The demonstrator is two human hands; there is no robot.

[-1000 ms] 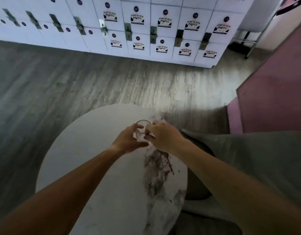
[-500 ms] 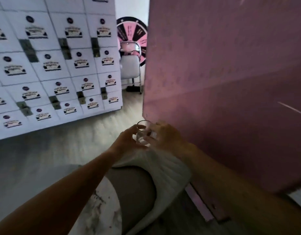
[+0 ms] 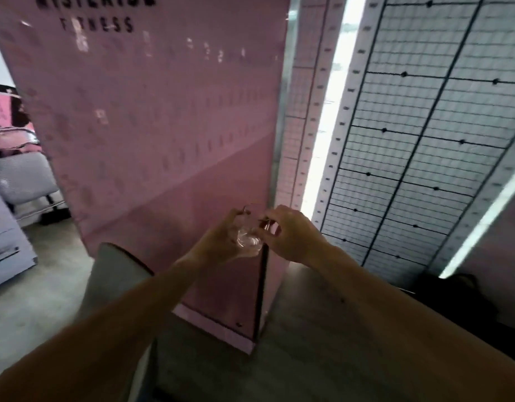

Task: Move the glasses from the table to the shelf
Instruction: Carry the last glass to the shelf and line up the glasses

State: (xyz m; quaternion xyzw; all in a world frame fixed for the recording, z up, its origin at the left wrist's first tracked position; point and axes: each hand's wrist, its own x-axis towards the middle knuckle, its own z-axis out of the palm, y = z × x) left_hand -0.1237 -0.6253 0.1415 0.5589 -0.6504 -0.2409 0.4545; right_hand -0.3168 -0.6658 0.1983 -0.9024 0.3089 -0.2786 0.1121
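Note:
A small clear drinking glass is carried in mid-air at the centre of the head view, upright, between both hands. My left hand wraps it from the left with thumb and fingers on its wall. My right hand pinches its rim and side from the right. Behind the glass stands the edge of a tall pink panel. Neither the table nor any shelf board is in view.
A tall pink panel with black lettering fills the left-centre. To the right stands a white frame with a black wire grid. A grey chair and white lockers are at far left. Grey floor lies below.
The glass has been lifted off the round table and carried to the right. The view swung from the table and lockers to the pink panel and the wire grid. Both hands kept their hold.

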